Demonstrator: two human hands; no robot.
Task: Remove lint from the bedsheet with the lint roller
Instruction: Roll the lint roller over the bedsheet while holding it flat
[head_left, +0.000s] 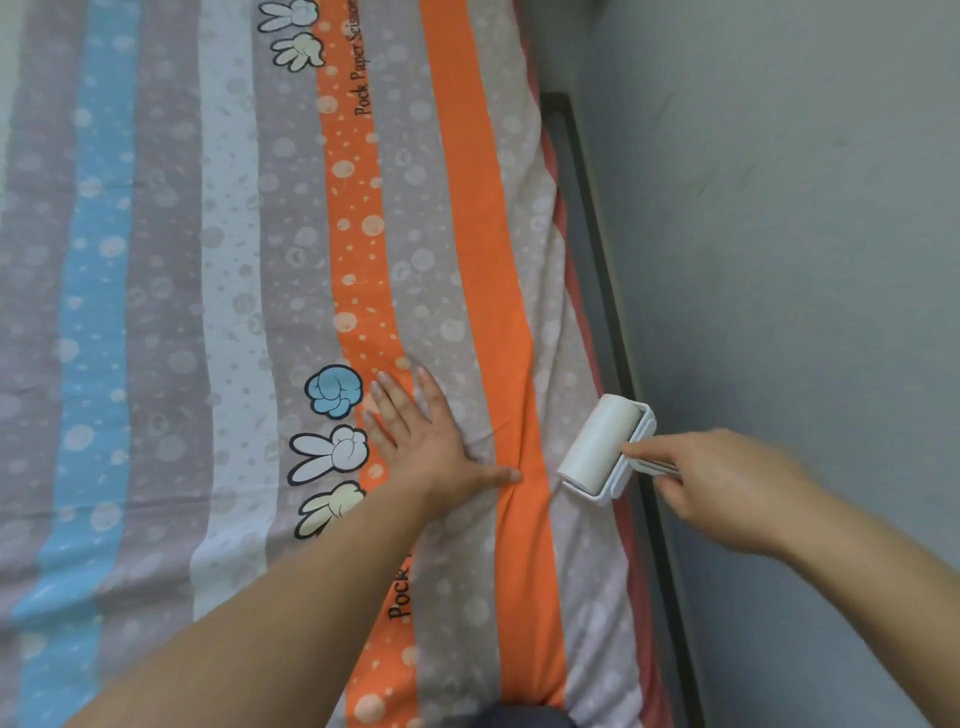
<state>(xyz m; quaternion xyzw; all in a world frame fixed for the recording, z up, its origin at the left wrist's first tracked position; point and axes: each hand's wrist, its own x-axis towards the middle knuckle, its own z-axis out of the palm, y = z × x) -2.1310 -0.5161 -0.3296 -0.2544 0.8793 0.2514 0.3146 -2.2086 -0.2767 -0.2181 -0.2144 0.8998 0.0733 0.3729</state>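
A striped bedsheet (208, 322) in grey, blue, white and orange, printed with cartoon hands, covers the bed. My left hand (426, 441) lies flat on it with fingers spread, pressing the fabric beside the wide orange stripe. My right hand (727, 488) grips the handle of a white lint roller (597, 449). The roller's drum rests on the pale stripe near the bed's right edge, a short way right of my left thumb.
The bed's right edge (582, 312) runs alongside a dark frame rail (608, 291), with a grey wall (805, 234) just beyond it. The sheet stretches far to the left and away from me. A dark piece of clothing (519, 719) shows at the bottom.
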